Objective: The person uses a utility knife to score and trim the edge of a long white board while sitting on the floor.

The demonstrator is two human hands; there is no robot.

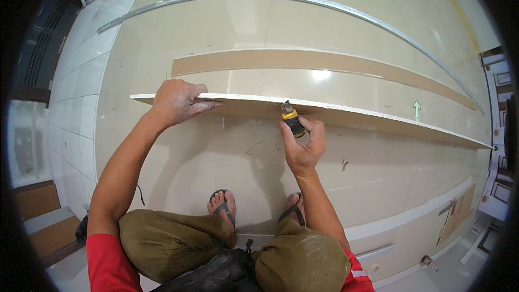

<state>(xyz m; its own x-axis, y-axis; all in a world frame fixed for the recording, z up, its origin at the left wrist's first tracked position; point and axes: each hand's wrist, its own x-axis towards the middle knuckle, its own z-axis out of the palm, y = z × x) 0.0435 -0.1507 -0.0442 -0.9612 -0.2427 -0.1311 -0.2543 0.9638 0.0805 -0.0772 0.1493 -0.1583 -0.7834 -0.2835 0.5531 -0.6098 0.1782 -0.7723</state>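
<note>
Head view shows the right hand (304, 148) with its grip closed around a yellow and black utility knife (292, 119), blade end against the front face of a long board strip (378, 118) standing on edge on the floor (216, 157). The left hand (175, 101) clamps over the strip's top edge, fingers closed on it. Behind lie a brown strip (324, 62) and a curved metal rail (324, 2). The knife could slip toward the sandalled feet (224, 205), or the thin strip could tip or snap under pressure. The blade tip is hidden by the strip, and both strip ends bend toward the rim.
</note>
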